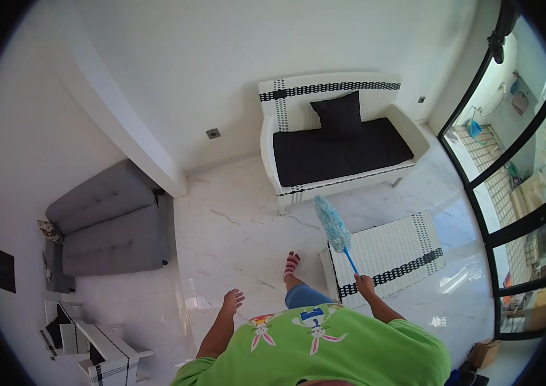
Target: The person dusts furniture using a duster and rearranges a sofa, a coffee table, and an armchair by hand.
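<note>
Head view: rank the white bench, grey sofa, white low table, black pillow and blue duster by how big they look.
1. White bench
2. Grey sofa
3. White low table
Unranked: black pillow and blue duster; the pillow looks broader, the duster longer and nearer the camera.

White marbled floor (221, 228), low woven table (389, 248), woven bench (379, 104), grey sofa (112, 241)
</note>
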Demonstrator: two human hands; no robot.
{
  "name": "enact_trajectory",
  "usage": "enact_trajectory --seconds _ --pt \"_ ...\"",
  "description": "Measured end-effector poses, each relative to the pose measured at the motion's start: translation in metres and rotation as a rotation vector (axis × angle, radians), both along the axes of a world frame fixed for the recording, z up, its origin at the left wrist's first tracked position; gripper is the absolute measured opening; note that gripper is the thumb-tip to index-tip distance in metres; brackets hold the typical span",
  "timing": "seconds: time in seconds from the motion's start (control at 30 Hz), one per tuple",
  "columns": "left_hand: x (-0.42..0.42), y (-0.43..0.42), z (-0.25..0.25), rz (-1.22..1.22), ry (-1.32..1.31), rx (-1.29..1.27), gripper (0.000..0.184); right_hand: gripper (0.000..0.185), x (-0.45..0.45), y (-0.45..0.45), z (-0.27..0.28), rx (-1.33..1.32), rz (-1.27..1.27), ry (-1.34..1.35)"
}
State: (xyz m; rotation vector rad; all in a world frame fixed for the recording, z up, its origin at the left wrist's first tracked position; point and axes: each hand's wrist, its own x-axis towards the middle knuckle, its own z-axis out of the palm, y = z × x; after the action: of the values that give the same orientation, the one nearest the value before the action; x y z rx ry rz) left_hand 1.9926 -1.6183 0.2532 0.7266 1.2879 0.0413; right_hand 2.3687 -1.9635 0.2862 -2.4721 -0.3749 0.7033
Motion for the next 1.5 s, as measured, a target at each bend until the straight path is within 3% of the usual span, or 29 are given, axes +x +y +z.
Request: enact_trajectory --seconds 0.07,0.13,0.27,0.33,0.43,0.5,0.53,0.6,0.67,0.8,0.87,0.93,1.0,1.07,1.1,1.2,1.27,1.3,1.33,1.4,1.47,1.5 --pt "0.073 0.071 0.013 -0.129 -0.016 0.110 0.038 0.045 0.018 0.034 -0.014 0.106 -0.183 0.129" --pt "0.109 0.095 0.037 -0.240 0.071 0.065 0.037 0.046 0.011 0.043 -0.002 -0.009 -0.248 0.087" --pt "0.186 0.143 0.052 -0.499 -0.002 0.102 0.036 0.051 0.067 0.073 -0.017 -0.032 -0.288 -0.021" --pt "0.231 0.172 0.081 -0.625 0.025 0.138 0.033 0.045 0.092 0.105 -0.020 0.057 -0.342 0.046" --pt "0.283 0.225 0.086 -0.679 0.008 0.229 0.033 0.040 0.118 0.152 -0.047 0.085 -0.371 0.027" --pt "0.327 0.265 0.091 -0.596 -0.065 0.253 0.032 0.041 0.132 0.200 -0.013 0.108 -0.492 0.233" --pt "0.344 0.281 0.096 -0.623 -0.079 0.254 0.032 0.037 0.131 0.214 -0.026 0.206 -0.624 0.399" --pt "0.373 0.311 0.107 -0.626 -0.113 0.208 0.031 0.030 0.121 0.250 0.006 0.452 -0.842 0.745" --pt "0.407 0.346 0.106 -0.672 -0.130 0.214 0.030 0.028 0.111 0.267 0.009 0.575 -0.960 0.894" --pt "0.501 0.429 0.117 -0.718 -0.215 0.540 0.035 0.028 0.109 0.303 0.034 0.614 -1.056 0.889" --pt "0.574 0.486 0.090 -0.788 -0.377 0.898 0.040 0.028 0.100 0.333 0.047 0.644 -1.170 0.853" --pt "0.641 0.536 0.099 -0.862 -0.358 1.340 0.045 0.028 0.091 0.372 0.057 0.643 -1.263 0.834" --pt "0.701 0.558 0.159 -0.870 -0.456 1.549 0.048 0.029 0.098 0.417 0.040 0.919 -1.386 0.863" --pt "0.743 0.592 0.172 -0.856 -0.479 1.844 0.052 0.030 0.104 0.470 0.055 1.171 -1.511 0.981" --pt "0.763 0.601 0.178 -0.868 -0.519 1.828 0.052 0.029 0.099 0.488 0.037 1.363 -1.537 1.052" --pt "0.798 0.632 0.182 -0.981 -0.507 1.828 0.056 0.024 0.103 0.550 0.014 1.447 -1.692 1.011" --pt "0.821 0.652 0.158 -1.201 -0.285 1.648 0.055 0.020 0.092 0.601 -0.001 1.235 -1.856 0.646" --pt "0.839 0.665 0.151 -1.343 -0.224 1.336 0.052 0.020 0.103 0.614 -0.014 1.261 -1.866 0.656" --pt "0.846 0.667 0.147 -1.362 -0.226 1.356 0.052 0.018 0.111 0.622 -0.032 1.253 -1.942 0.615" --pt "0.847 0.667 0.142 -1.410 -0.017 1.649 0.048 0.017 0.116 0.636 -0.063 1.268 -2.030 0.586" --pt "0.843 0.669 0.150 -1.418 -0.013 1.663 0.048 0.021 0.108 0.661 -0.093 1.032 -2.148 0.599" --pt "0.843 0.673 0.154 -1.450 -0.027 1.624 0.048 0.021 0.113 0.667 -0.112 1.053 -2.151 0.635"
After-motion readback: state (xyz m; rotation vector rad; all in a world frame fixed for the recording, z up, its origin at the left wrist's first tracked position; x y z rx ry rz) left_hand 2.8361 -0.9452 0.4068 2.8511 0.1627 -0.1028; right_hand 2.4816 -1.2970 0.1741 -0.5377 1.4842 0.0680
